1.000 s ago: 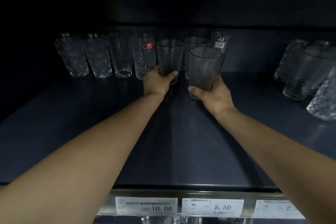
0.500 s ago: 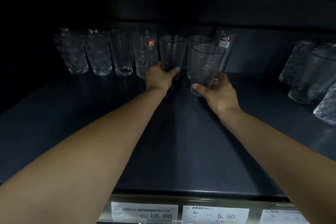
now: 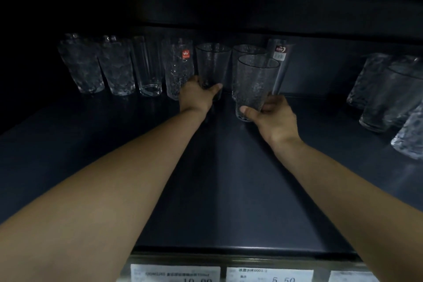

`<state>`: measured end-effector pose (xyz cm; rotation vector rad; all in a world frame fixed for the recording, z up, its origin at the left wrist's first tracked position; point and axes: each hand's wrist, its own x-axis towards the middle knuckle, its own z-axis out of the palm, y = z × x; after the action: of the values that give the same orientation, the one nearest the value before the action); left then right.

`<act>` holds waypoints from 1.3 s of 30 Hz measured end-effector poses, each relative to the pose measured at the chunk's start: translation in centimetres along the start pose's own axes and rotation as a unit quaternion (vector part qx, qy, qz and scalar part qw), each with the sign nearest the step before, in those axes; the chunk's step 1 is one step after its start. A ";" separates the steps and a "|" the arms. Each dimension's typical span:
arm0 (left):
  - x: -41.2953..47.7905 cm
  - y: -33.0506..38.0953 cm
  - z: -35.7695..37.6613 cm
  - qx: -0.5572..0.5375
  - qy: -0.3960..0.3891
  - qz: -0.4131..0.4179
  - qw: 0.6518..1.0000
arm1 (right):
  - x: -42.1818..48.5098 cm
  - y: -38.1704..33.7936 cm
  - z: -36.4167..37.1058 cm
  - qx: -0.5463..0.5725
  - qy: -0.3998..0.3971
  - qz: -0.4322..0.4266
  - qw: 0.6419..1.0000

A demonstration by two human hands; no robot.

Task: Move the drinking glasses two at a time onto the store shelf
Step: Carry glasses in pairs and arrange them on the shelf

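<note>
Toward the back wall of the dark shelf (image 3: 229, 190), the left hand (image 3: 196, 96) grips the base of a textured glass (image 3: 212, 64) standing in the rear row, just beside a red-stickered glass (image 3: 178, 75). The right hand (image 3: 272, 119) clasps a second glass (image 3: 256, 80) low down, ahead of that row. Bare shelf runs forward to the price labels (image 3: 270, 275); a group of glasses (image 3: 389, 94) crowds the right edge.

Very dim, black corners, wide-angle bending
</note>
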<state>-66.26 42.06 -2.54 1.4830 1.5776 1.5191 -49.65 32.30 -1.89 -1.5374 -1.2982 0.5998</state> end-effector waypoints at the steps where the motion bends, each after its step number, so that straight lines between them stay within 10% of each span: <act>1: 0.0 0.0 0.0 -0.001 0.000 -0.002 1.000 | 0.0 0.0 0.0 0.002 -0.001 0.001 1.000; 39: -3.3 1.0 -1.9 0.117 -0.005 0.025 0.993 | -0.5 -0.3 -0.2 0.018 -0.002 0.018 1.000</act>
<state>-66.65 38.15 -2.21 1.6636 1.7751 1.3878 -49.73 31.69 -1.66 -1.5332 -1.2590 0.6464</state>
